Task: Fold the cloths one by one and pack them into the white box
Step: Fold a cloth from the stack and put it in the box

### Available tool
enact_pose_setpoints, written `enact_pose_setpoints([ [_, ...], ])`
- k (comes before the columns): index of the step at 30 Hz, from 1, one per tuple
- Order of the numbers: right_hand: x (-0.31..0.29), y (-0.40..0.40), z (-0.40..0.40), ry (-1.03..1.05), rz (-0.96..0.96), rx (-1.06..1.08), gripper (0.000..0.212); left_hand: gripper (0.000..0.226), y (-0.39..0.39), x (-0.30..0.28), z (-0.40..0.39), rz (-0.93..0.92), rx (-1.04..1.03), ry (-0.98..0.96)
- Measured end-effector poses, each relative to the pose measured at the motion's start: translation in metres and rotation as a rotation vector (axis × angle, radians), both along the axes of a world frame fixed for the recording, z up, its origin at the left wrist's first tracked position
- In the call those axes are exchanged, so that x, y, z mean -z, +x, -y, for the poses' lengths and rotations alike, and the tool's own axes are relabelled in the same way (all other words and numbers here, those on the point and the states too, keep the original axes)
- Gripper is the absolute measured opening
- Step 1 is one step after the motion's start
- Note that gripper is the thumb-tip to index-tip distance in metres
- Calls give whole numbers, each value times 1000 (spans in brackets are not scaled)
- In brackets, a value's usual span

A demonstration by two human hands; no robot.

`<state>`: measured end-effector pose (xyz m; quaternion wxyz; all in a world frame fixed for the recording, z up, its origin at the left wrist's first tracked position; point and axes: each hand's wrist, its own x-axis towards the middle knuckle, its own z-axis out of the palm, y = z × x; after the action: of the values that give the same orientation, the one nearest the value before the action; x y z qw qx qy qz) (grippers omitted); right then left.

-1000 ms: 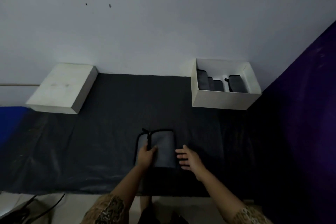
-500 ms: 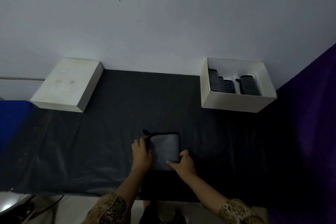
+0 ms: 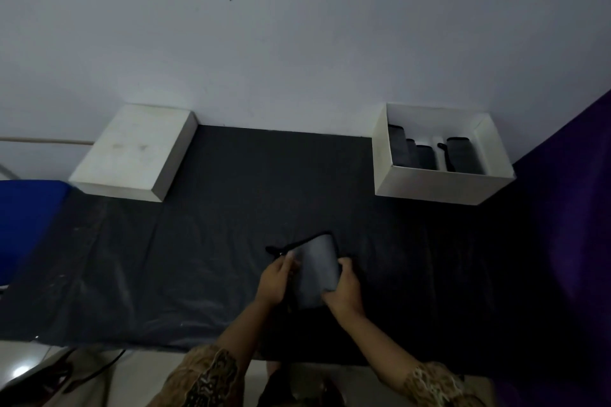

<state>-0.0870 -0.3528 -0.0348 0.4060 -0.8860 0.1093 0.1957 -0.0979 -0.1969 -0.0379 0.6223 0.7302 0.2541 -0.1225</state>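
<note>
A folded grey cloth (image 3: 315,269) with a black edge is held between both my hands, tilted and lifted a little off the dark table cover (image 3: 215,241). My left hand (image 3: 274,281) grips its left side, fingers curled over the edge. On the right side my right hand (image 3: 344,291) clasps the lower corner. The open white box (image 3: 443,187) stands at the back right against the wall, with several folded grey cloths (image 3: 463,155) standing upright inside.
The box's white lid (image 3: 132,152) lies upside down at the back left by the wall. A purple drape (image 3: 568,208) borders the right side and a blue surface (image 3: 29,218) the left. Cables (image 3: 86,370) lie on the floor at the lower left.
The cloth lay flat under my left hand; my right hand came in and took its right side, and both hands have now raised and tilted it off the cover.
</note>
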Motion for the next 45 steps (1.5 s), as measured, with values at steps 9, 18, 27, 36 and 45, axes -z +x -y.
enact_pose_setpoints([
  [9, 5, -28, -14, -36, 193, -511, 74, 38, 3, -10, -13, 21, -44, 42],
  [18, 20, -10, -17, 16, 31, -230, 56, 49, 11, 3, -31, -16, -11, 304],
  [27, -7, 31, -3, 213, -162, -335, 23, 64, 50, 7, -53, 13, 245, 150],
  [36, -85, 95, 38, 663, -165, 138, 26, 43, 120, -62, -4, 144, 93, -220],
  [45, -154, 189, 125, 803, 209, 368, 17, 31, 198, -145, 113, 382, -63, -185],
])
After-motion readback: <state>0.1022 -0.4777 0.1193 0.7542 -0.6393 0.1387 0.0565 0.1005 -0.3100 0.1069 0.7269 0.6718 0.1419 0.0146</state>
